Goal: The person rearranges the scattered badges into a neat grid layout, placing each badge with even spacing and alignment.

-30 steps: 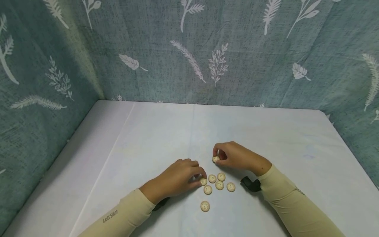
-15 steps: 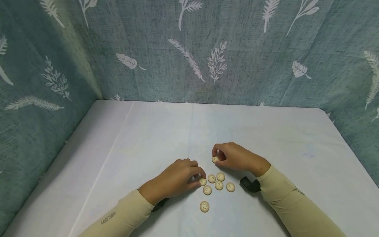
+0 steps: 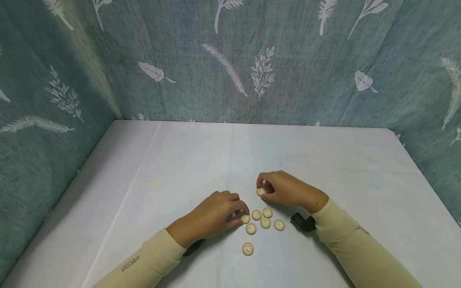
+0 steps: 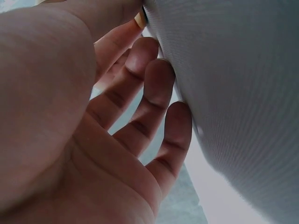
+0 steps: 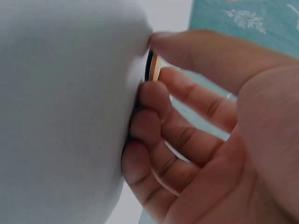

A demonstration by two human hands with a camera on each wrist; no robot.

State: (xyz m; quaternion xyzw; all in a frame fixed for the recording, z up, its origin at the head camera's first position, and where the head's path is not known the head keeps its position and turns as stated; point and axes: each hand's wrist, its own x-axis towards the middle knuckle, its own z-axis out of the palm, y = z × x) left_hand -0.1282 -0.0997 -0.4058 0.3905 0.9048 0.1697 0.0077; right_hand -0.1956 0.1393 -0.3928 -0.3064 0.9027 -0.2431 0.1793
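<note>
Six round, cream, wood-like buttons [image 3: 256,215] are lying on a white surface [image 3: 180,152], left hand [image 3: 217,214] and right hand [image 3: 286,190] each pinching another nearby between fingers. Positioning is apparently underway, likely calling for careful release next.

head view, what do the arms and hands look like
The left hand and right hand are bare. The left sleeve is beige with dark lettering; the right sleeve, also beige, has an unreadable dark mark. A black object shows by each wrist.

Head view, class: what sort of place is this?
Probably a curtained-off tabletop workspace: a white rectangular table, green leaf-patterned fabric behind it, round beige button-like discs on top.
</note>
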